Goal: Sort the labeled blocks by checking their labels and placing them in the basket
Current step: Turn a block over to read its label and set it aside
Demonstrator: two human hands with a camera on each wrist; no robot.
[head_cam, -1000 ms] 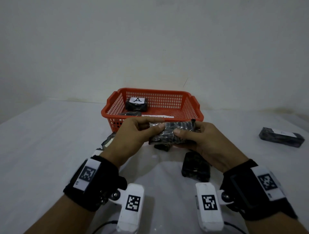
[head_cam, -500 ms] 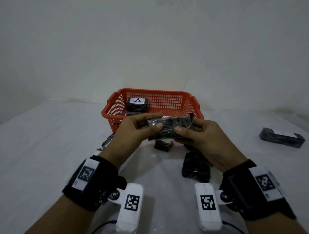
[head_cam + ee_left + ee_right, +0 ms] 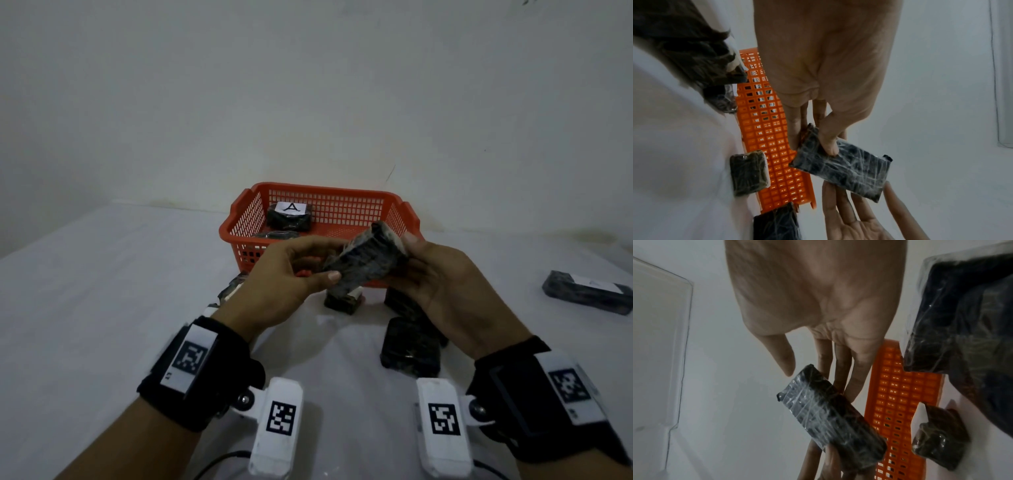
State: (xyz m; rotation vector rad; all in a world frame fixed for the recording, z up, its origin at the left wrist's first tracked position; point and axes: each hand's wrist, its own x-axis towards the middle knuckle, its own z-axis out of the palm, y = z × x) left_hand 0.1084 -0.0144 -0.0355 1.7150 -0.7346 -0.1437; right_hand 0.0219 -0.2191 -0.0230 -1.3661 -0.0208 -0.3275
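A long dark block wrapped in plastic film [image 3: 366, 262] is held in the air just in front of the orange basket [image 3: 239, 236], tilted with its right end raised. My left hand [image 3: 329, 270] pinches its near end between thumb and fingers [image 3: 828, 146]. My right hand [image 3: 407, 255] lies against the far end with straight fingers [image 3: 855, 378], its thumb apart from the block [image 3: 830, 415]. No label on the held block can be read. Inside the basket a block labelled A [image 3: 290, 216] lies on another dark block.
Several dark wrapped blocks lie on the white table: one small block [image 3: 344, 301] under my hands, a larger block [image 3: 411, 347] nearer me, one by my left wrist [image 3: 233, 289], and a long labelled block [image 3: 587, 291] far right. A wall stands behind the basket.
The block was level and pinched at both ends; it has since risen and its right end has swung up. My right thumb has come off it and those fingers have straightened.
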